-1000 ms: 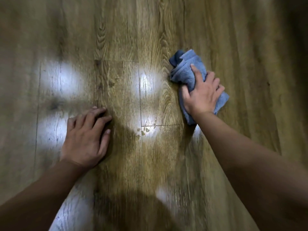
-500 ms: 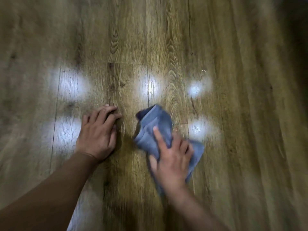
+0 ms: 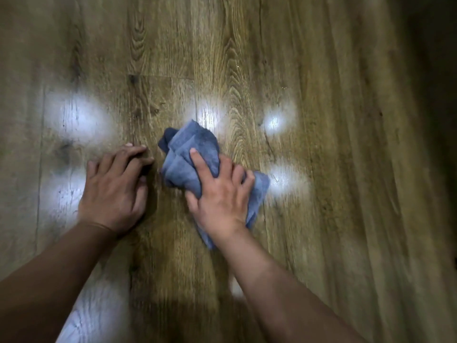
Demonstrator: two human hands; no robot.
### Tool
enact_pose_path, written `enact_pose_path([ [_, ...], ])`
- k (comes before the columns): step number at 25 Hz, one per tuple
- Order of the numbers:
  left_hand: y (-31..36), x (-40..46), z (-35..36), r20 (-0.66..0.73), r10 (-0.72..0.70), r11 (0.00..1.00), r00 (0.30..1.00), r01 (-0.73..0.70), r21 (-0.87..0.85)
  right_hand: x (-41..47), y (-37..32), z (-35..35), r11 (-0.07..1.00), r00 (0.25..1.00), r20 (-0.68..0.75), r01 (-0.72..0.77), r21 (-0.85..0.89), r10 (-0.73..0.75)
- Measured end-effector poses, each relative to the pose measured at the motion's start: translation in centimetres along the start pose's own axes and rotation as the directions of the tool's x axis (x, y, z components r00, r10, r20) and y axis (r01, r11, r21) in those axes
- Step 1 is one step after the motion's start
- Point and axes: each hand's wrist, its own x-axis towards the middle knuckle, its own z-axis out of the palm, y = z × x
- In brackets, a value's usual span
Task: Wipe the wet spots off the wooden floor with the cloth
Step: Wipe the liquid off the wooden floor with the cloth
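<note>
1. Head view: right hand (image 3: 222, 194) presses down on and grasps the crumpled blue terry cloth (image 3: 190, 154) lying on the brown wooden plank floor (image 3: 333, 169); thumb curls round its near edge.
2. Left hand (image 3: 115, 188) rests flat beside it, fingers relaxed, holding nothing.

1. The cloth (image 3: 191, 159) is lying bunched on the wooden floor (image 3: 346, 169), near the middle of the view.
2. The right hand (image 3: 221, 194) is resting on top of the cloth's near part, fingers spread over it, thumb at its left edge.
3. The left hand (image 3: 115, 186) is lying flat on the floor just left of the cloth, apart from it.
4. Bright patches (image 3: 278, 121) are sitting on the boards beyond and to the right of the cloth, and more to the left of the left hand.
5. Both forearms are reaching in from the near edge.
</note>
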Motion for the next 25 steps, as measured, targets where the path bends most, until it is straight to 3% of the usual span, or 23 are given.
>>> enact_pose_path([
  [5,0.3,0.0,-0.1,-0.001,-0.08,0.992,0.997,0.079,-0.097,5.2,-1.0,0.0,0.999,0.999,-0.001,-0.045,0.003,0.045],
  [13,-0.2,-0.3,-0.9,0.073,0.021,0.994,0.997,-0.013,-0.107,-5.5,-2.5,0.2,0.988,0.988,0.021,0.153,-0.029,-0.152],
  [19,-0.2,-0.1,-0.9,0.131,-0.015,0.997,0.991,0.025,-0.069,-3.6,1.7,-0.3,0.944,0.943,0.048,0.329,-0.02,-0.328],
  [20,-0.3,-0.2,-0.9,0.135,-0.024,0.997,0.991,0.033,-0.067,-3.0,3.7,-0.5,0.953,0.953,0.054,0.301,-0.036,-0.299],
  [22,-0.4,-0.1,-1.0,0.15,-0.037,0.996,0.988,0.048,-0.073,-1.5,8.9,-0.8,0.995,0.996,0.01,0.092,-0.05,-0.092],
  [25,0.0,0.1,-1.0,0.175,-0.071,0.994,0.982,0.084,-0.07,-0.1,15.0,-1.7,0.974,0.973,-0.051,-0.226,-0.005,0.226],
])
